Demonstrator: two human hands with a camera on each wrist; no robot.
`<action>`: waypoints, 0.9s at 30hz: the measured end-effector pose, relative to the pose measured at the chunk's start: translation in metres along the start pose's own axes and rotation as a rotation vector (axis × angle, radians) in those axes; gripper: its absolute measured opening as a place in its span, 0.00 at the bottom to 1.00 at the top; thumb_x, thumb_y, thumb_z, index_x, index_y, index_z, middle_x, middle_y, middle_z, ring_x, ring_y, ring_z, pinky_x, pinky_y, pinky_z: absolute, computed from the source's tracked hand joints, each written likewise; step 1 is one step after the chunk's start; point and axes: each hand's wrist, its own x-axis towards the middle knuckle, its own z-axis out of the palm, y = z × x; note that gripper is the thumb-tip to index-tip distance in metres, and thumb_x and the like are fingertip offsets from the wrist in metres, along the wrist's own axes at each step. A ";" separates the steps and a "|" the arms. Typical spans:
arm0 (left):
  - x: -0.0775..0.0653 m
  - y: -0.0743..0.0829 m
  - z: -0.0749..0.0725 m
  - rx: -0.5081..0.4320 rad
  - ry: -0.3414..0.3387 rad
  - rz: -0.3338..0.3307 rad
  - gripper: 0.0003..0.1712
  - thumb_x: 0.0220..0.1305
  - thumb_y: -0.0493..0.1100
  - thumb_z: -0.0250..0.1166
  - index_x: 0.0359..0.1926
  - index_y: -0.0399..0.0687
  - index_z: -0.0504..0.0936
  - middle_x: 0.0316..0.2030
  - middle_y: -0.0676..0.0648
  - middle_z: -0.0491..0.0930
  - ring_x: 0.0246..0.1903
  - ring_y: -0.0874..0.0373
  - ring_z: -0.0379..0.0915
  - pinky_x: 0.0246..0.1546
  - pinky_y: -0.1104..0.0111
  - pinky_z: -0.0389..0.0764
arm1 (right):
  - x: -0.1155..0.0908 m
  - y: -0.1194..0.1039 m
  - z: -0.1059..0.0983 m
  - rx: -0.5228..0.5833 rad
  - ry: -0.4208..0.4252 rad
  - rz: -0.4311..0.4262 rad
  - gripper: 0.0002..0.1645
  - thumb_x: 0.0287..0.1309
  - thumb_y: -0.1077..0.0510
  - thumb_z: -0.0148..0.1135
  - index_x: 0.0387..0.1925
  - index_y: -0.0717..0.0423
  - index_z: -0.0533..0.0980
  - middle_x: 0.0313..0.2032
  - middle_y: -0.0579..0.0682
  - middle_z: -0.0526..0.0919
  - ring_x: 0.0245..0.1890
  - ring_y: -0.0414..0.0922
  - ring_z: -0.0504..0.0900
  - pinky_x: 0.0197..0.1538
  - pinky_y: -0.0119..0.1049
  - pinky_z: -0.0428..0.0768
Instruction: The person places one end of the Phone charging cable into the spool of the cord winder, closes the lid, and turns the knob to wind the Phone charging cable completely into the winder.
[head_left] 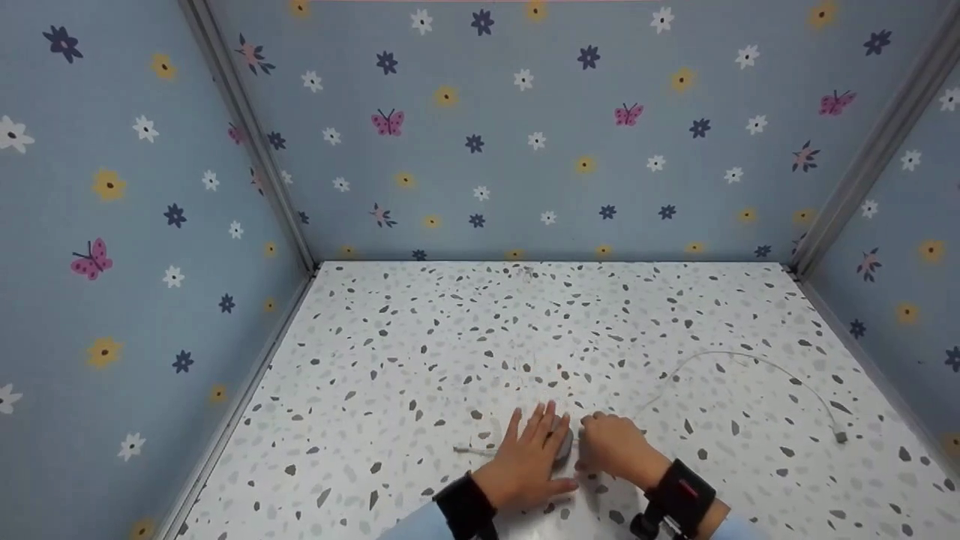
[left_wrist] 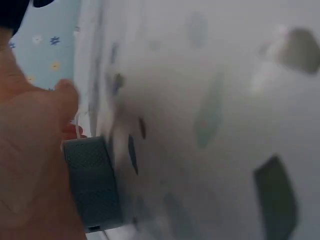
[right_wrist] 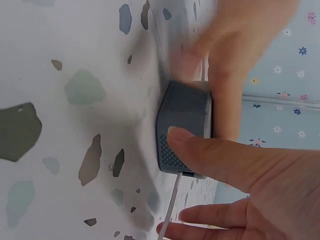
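My left hand (head_left: 523, 459) lies palm down with straight, spread fingers over a small grey cable box (head_left: 564, 448) on the table. In the left wrist view the box (left_wrist: 92, 182) has textured sides and a slot at one end. My right hand (head_left: 615, 448) is curled close beside it. In the right wrist view its thumb rests against the textured side of the box (right_wrist: 186, 112), with fingertips at the thin white cable (right_wrist: 172, 200) coming out. A short cable end (head_left: 474, 451) sticks out left of my left hand.
The long cable (head_left: 739, 354) arcs across the speckled white table (head_left: 420, 322) to the right, ending in a small grey plug (head_left: 841, 436). Flower-patterned blue panels (head_left: 525, 150) stand at the back and both sides, joined by grey metal posts (head_left: 255, 135).
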 end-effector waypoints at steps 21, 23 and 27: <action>0.017 -0.011 -0.007 -0.031 0.058 -0.066 0.36 0.48 0.57 0.74 0.56 0.53 0.73 0.42 0.48 0.75 0.38 0.55 0.73 0.38 0.64 0.77 | -0.002 0.013 -0.006 0.169 -0.040 -0.056 0.35 0.34 0.52 0.79 0.46 0.65 0.78 0.37 0.58 0.83 0.35 0.56 0.81 0.42 0.52 0.80; 0.016 -0.015 -0.021 -0.151 0.021 -0.077 0.35 0.43 0.56 0.77 0.52 0.53 0.75 0.36 0.52 0.73 0.33 0.59 0.70 0.31 0.68 0.74 | 0.000 0.020 -0.010 0.236 -0.070 -0.113 0.36 0.38 0.51 0.79 0.48 0.64 0.77 0.40 0.59 0.83 0.39 0.57 0.82 0.46 0.52 0.80; 0.015 -0.024 -0.056 -0.526 0.025 -0.036 0.36 0.44 0.51 0.78 0.55 0.54 0.75 0.43 0.55 0.76 0.39 0.63 0.72 0.39 0.70 0.76 | 0.008 0.036 -0.021 0.471 -0.165 -0.201 0.37 0.49 0.48 0.73 0.57 0.62 0.73 0.52 0.60 0.81 0.53 0.58 0.79 0.57 0.56 0.74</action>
